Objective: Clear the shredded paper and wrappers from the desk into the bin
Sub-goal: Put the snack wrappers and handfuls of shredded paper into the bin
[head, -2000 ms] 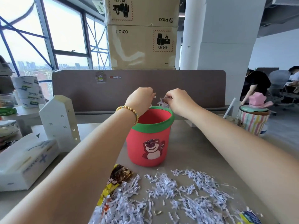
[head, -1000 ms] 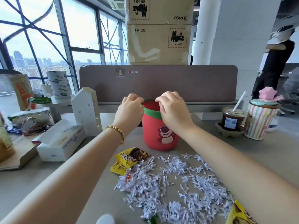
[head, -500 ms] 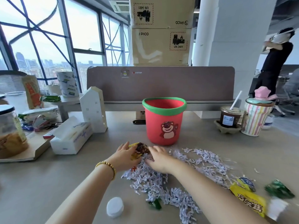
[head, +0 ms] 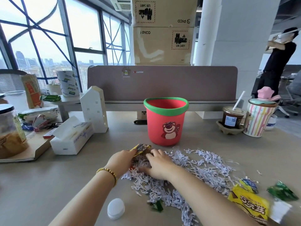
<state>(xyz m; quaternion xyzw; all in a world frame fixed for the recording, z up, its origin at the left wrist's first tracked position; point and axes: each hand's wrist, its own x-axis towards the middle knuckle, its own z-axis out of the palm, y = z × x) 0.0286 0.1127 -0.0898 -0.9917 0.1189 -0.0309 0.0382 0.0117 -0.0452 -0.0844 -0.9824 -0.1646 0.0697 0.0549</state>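
Observation:
A red bin (head: 166,126) with a green rim and a bear picture stands upright mid-desk. In front of it white shredded paper (head: 200,168) is strewn across the desk. My left hand (head: 120,162) and my right hand (head: 158,163) are both down on the left end of the pile, cupping shreds between them. A yellow and brown wrapper (head: 140,148) lies at my left fingertips. More wrappers lie at the right: a yellow one (head: 249,204), a blue-yellow one (head: 249,185) and a green one (head: 281,191). A small green scrap (head: 157,205) sits among the shreds.
A white tissue box (head: 71,137) and a white house-shaped ornament (head: 95,110) stand to the left. A white cap (head: 116,208) lies near the front. An iced drink (head: 232,118) and a striped cup (head: 259,118) stand at the right. A person stands far right.
Both hands left the bin's rim and came down onto the shredded paper. Since half a second ago they have drawn closer together on the pile's left end.

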